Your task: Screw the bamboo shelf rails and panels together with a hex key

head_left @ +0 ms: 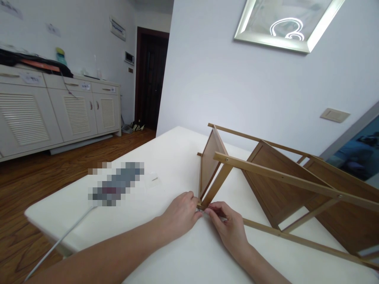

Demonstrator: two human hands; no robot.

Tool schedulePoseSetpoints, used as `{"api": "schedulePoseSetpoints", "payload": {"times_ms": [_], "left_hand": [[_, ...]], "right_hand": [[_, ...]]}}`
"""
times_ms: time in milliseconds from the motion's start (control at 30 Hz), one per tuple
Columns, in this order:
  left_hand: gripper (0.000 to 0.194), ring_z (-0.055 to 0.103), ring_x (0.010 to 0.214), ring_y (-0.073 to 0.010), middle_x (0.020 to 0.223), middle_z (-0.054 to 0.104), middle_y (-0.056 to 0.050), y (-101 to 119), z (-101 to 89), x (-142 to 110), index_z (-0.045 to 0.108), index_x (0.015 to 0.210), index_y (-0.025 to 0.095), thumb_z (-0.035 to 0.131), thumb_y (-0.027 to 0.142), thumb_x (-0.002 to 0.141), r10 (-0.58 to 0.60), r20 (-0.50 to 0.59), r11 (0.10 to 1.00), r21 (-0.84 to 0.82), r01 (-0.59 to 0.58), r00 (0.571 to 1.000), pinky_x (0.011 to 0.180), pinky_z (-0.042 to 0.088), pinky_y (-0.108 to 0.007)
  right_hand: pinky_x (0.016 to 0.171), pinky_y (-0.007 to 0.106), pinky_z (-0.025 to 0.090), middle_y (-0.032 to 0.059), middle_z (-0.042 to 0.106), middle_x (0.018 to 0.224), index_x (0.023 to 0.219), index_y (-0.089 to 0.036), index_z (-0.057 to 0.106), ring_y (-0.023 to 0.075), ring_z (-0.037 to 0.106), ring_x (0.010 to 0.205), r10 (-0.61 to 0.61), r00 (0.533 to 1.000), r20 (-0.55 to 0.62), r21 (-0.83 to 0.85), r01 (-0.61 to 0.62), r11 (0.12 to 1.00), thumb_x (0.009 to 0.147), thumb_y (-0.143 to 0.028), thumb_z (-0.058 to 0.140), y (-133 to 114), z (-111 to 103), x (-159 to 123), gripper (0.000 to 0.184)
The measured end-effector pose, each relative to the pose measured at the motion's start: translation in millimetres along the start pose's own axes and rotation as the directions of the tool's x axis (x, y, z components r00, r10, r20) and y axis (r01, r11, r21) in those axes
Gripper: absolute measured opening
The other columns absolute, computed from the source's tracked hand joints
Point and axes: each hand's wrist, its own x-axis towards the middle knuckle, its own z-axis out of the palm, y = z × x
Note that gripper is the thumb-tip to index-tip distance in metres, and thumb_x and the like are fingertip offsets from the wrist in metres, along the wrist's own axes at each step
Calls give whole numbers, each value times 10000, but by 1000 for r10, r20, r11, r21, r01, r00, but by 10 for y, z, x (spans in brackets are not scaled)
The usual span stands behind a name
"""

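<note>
A wooden shelf rack (275,185) lies on its side on the white table (166,165). My left hand (180,215) rests on the table with curled fingers against the rack's lower corner joint (201,206). My right hand (229,225) pinches a small metal piece, too small to name, at that same corner, next to the lower wooden rail (296,238). Both hands meet at the joint.
A blurred-out object (115,183) with a grey cable (59,240) lies on the table's left part, beside a small clear bag (152,180). A white cabinet (59,110) lines the left wall. A dark door (151,79) stands behind, over wooden floor.
</note>
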Motion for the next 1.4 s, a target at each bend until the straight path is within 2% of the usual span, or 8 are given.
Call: {"api": "schedulePoseSetpoints", "payload": {"times_ms": [300, 533, 700, 800, 900, 1000, 1133, 1400], "left_hand": [[153, 638, 965, -273, 989, 662, -111, -4, 96, 25, 684, 1012, 134, 607, 252, 953, 85, 0, 985, 151, -84, 996, 867, 537, -402], [128, 636, 954, -264, 984, 660, -100, -40, 170, 29, 679, 1006, 145, 613, 242, 952, 115, -27, 979, 172, -109, 993, 843, 541, -392], [128, 633, 962, -260, 984, 658, -93, -37, 158, 29, 672, 996, 148, 608, 251, 958, 112, -21, 979, 175, -106, 994, 849, 536, -385], [133, 633, 967, -254, 992, 655, -89, -22, 129, 20, 667, 1003, 154, 616, 268, 956, 106, -26, 981, 164, -100, 994, 861, 531, -379], [140, 632, 971, -262, 994, 656, -94, -2, 96, 12, 666, 1001, 155, 618, 277, 953, 96, -22, 982, 163, -91, 995, 866, 530, -386], [150, 632, 974, -271, 992, 658, -97, 17, 62, 12, 670, 1003, 150, 599, 275, 957, 81, -6, 987, 142, -79, 997, 868, 532, -395], [153, 635, 982, -266, 993, 657, -95, 18, 38, 8, 674, 1009, 144, 595, 258, 945, 62, -7, 995, 84, -61, 998, 891, 528, -395], [191, 636, 981, -255, 980, 658, -72, -47, 52, 2, 669, 1020, 154, 669, 308, 906, 38, -37, 999, -27, -39, 999, 906, 515, -385]], "right_hand": [[578, 258, 524, 4, 692, 770, 938, -227, 631, 148, 642, 628, -159, 987, 17, -115, 160, 980, 964, -306, 605, 49, -4, 22, 87], [570, 253, 492, 16, 662, 812, 952, -231, 593, 148, 620, 674, -248, 968, 39, -180, 251, 951, 976, -238, 588, 64, -24, 24, 26], [581, 248, 508, 31, 663, 860, 989, -234, 592, 149, 638, 712, -284, 956, 70, -226, 293, 929, 985, -223, 571, 84, -51, 37, 24], [605, 255, 544, 53, 663, 937, 1106, -228, 580, 155, 663, 751, -317, 946, 61, -252, 322, 913, 988, -230, 559, 74, -69, 40, 120], [634, 265, 562, 67, 657, 975, 1199, -218, 563, 156, 673, 770, -387, 920, 62, -307, 386, 870, 985, -200, 552, 59, -96, 39, 215], [660, 275, 554, 79, 660, 981, 1205, -210, 577, 170, 671, 813, -468, 877, 105, -387, 470, 793, 974, -154, 559, 52, -138, 47, 238], [600, 269, 505, 74, 665, 948, 1174, -203, 607, 160, 633, 744, -530, 836, 140, -487, 524, 698, 970, -154, 571, 41, -195, 72, 213], [595, 268, 459, 69, 639, 913, 1098, -168, 624, 146, 577, 711, -539, 826, 163, -526, 535, 661, 975, -171, 578, 32, -203, 85, 131]]}}
